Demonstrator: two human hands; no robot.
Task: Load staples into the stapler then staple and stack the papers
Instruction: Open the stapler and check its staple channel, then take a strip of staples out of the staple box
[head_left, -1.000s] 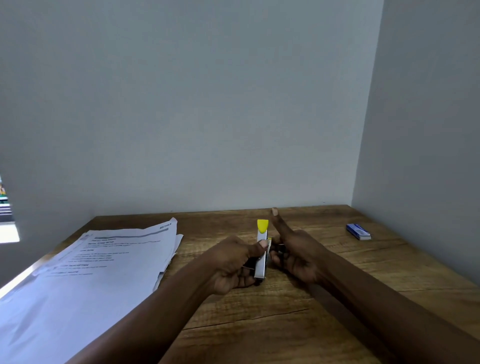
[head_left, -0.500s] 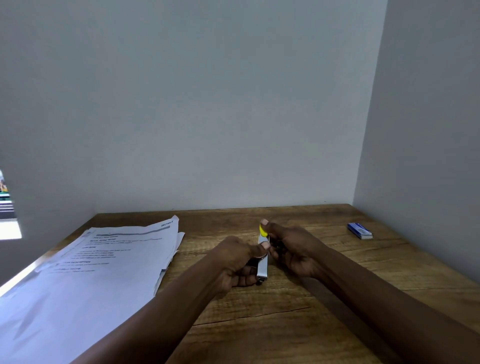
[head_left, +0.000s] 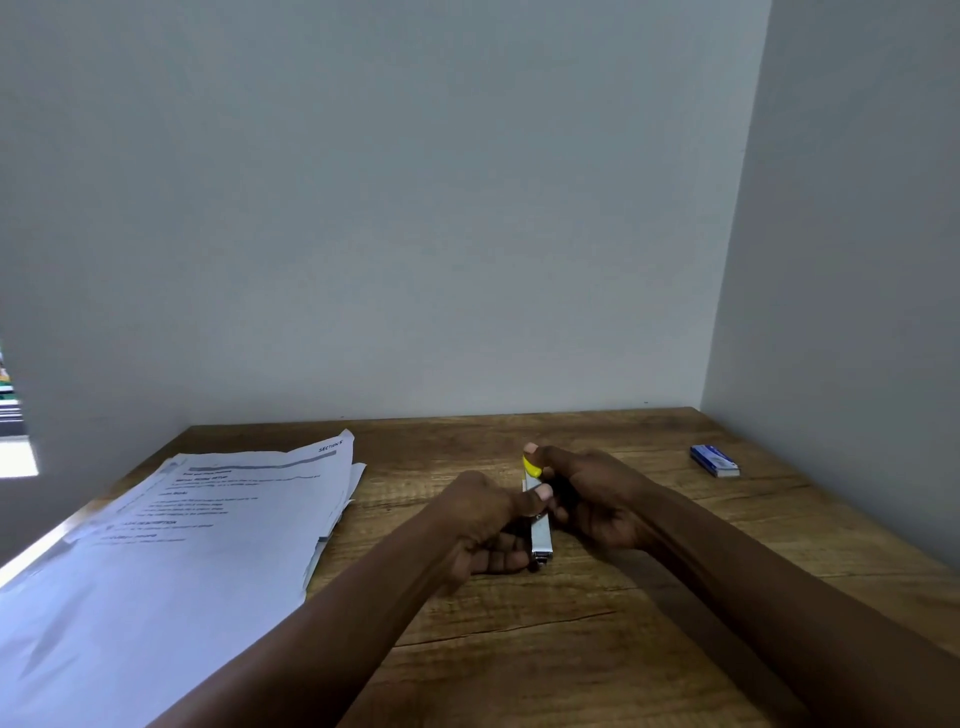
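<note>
A silver stapler (head_left: 540, 538) with a yellow tip lies lengthwise on the wooden desk (head_left: 597, 649), held between both hands. My left hand (head_left: 485, 525) grips its left side, thumb resting on the metal top. My right hand (head_left: 597, 499) clasps the right side, with its thumb pressed on the yellow far end. A pile of printed papers (head_left: 171, 551) lies at the left of the desk. A small blue staple box (head_left: 715, 460) sits at the far right, apart from both hands.
Grey walls close off the desk at the back and on the right. The desk's left edge runs under the papers, with a bright opening beyond it.
My right index finger, raised a second ago, has come down and my right thumb now covers the yellow end. The stapler has stayed in place.
</note>
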